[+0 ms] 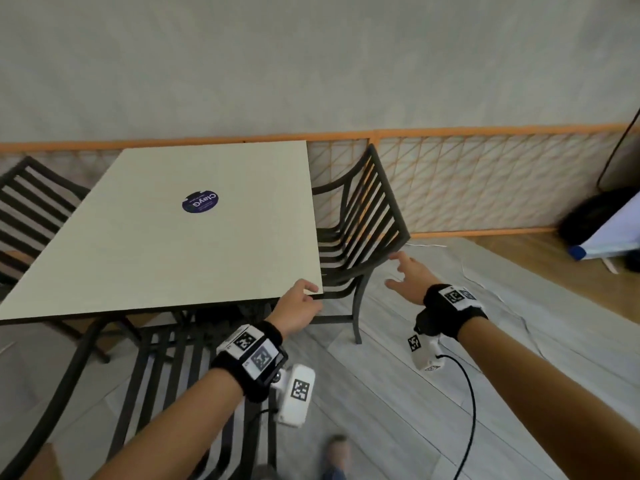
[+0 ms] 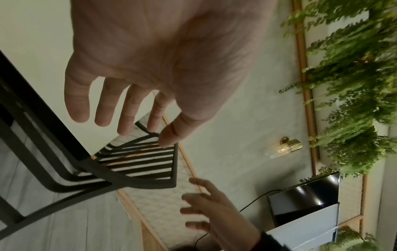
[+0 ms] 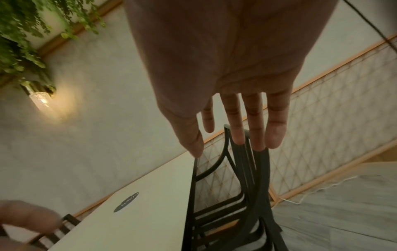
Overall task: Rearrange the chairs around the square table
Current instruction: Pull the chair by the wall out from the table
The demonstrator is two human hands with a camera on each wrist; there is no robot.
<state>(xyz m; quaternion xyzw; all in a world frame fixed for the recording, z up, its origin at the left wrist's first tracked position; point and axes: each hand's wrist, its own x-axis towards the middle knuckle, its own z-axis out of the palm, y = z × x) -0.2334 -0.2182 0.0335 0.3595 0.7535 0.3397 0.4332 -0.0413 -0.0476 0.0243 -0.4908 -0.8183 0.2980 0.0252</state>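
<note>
The square table [image 1: 173, 237] has a cream top with a round blue sticker [image 1: 201, 202]. A black slatted chair [image 1: 367, 220] stands at its right side, seat tucked under the top. A second chair [image 1: 31, 209] is at the left and a third [image 1: 166, 375] under the near edge. My left hand [image 1: 299, 303] hovers at the table's near right corner with fingers straight, holding nothing [image 2: 128, 118]. My right hand [image 1: 407, 275] is spread open, fingertips almost at the near top corner of the right chair's back [image 3: 253, 178]; whether they touch is unclear.
An orange-framed lattice panel [image 1: 485, 181] runs along the wall right behind the table and the right chair. A black bag [image 1: 588, 213] and a white roll lie at the far right. A black cable [image 1: 467, 393] trails over the grey floor, and a shoe [image 1: 337, 452] shows below.
</note>
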